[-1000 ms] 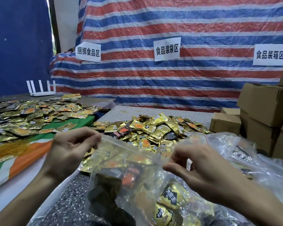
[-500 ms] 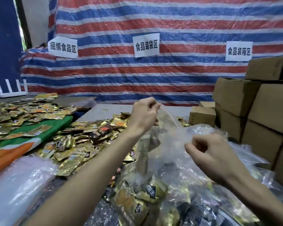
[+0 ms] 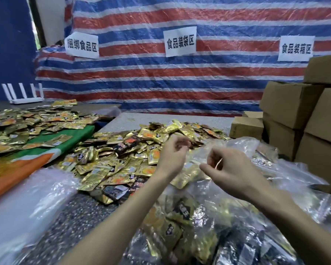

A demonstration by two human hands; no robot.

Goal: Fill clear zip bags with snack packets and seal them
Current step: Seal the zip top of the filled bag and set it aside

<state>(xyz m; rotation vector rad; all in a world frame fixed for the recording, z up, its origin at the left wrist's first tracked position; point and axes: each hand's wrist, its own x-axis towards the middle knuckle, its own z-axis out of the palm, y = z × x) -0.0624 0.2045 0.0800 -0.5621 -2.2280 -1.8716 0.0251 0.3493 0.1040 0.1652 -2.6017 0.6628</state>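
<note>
My left hand [image 3: 173, 155] has its fingers curled in against the thumb, pinching the top edge of the zip bag [image 3: 197, 199], and my right hand [image 3: 231, 169] pinches the same edge between thumb and forefinger, the other fingers loosely bent. The film between the two grips is so clear and blurred that I cannot trace the edge or tell whether the zip is closed. The bag hangs down between my forearms, right in front of me over the near edge of the table [image 3: 75, 222], its crinkled plastic full of gold and black foil packets; its bottom is cut off by the frame. My right forearm hides part of it, and more glossy clear plastic [image 3: 294, 178] bulges to the right, with dark shapes inside that I cannot make out. Behind my hands lies a loose heap of snack packets [image 3: 122, 155], flat, shiny and mostly gold, on the speckled grey top. At my left is a milky, smooth stack of plastic [image 3: 27, 197], cut off at the edge, then a green and orange cloth [image 3: 46, 150] strewn with more packets. Plain brown cardboard boxes [image 3: 290, 104] are stacked at the right. A red, white and blue striped tarpaulin [image 3: 161, 77] closes the back, bearing white paper signs [image 3: 180, 44], and a white router [image 3: 25, 94] stands at the far left.
</note>
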